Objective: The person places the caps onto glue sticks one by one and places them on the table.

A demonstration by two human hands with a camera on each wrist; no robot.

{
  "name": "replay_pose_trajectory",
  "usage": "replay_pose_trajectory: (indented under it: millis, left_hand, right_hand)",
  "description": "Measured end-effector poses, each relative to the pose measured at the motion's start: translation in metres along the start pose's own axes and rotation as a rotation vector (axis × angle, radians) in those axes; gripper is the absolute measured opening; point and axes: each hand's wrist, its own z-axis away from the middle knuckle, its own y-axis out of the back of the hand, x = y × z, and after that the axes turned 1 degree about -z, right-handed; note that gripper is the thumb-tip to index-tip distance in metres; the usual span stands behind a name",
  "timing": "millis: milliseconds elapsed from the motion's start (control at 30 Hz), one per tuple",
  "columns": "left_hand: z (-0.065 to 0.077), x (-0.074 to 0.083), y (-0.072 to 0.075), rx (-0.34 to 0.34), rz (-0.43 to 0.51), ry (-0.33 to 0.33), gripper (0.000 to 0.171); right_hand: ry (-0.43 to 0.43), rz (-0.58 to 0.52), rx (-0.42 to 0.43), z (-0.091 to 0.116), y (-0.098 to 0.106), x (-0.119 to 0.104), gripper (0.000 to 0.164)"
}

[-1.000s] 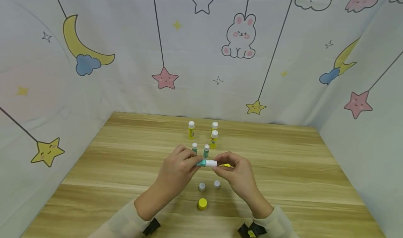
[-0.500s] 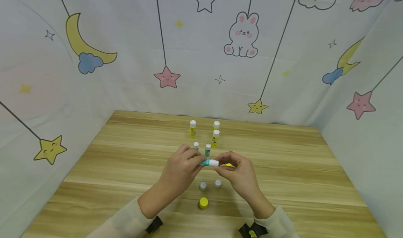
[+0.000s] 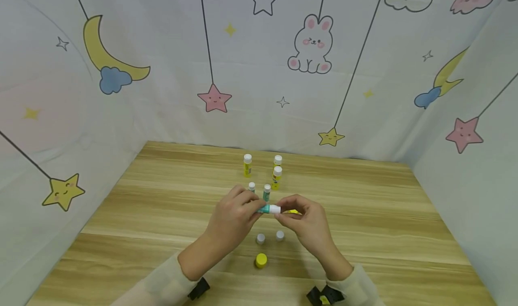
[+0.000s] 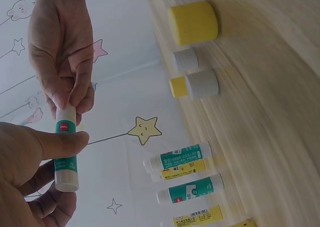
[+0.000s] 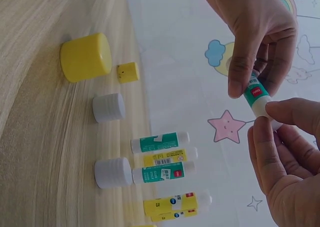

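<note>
In the head view a green-labelled glue stick (image 3: 264,209) lies level in mid-air over the table, held between both hands. My left hand (image 3: 234,214) grips its body, with the thumb across the label in the left wrist view. The thumb and fingers of my right hand (image 3: 306,218) pinch the stick's white end (image 5: 261,108). White end and body touch, and the right fingers partly cover the join. Just beyond the hands stand two more green glue sticks (image 3: 266,193), one partly hidden by the left hand.
Several yellow glue sticks (image 3: 247,166) stand upright farther back. Nearer the person, two small white caps (image 3: 261,239) and a larger yellow cap (image 3: 261,260) sit on the wooden table (image 3: 384,234). Another yellow piece (image 5: 128,72) is partly behind the right hand in the head view. Printed cloth surrounds the table.
The head view shifts slightly. Both hands keep the same hold on the glue stick, and the things on the table stay where they were.
</note>
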Motion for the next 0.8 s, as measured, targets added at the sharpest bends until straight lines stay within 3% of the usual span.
replay_pose_trajectory:
  millis: [800]
  left_hand:
    - [-0.0034, 0.0038, 0.0006, -0.001, 0.003, -0.011, 0.016]
  right_hand:
    - [0.002, 0.022, 0.024, -0.0007, -0.0004, -0.0036, 0.014]
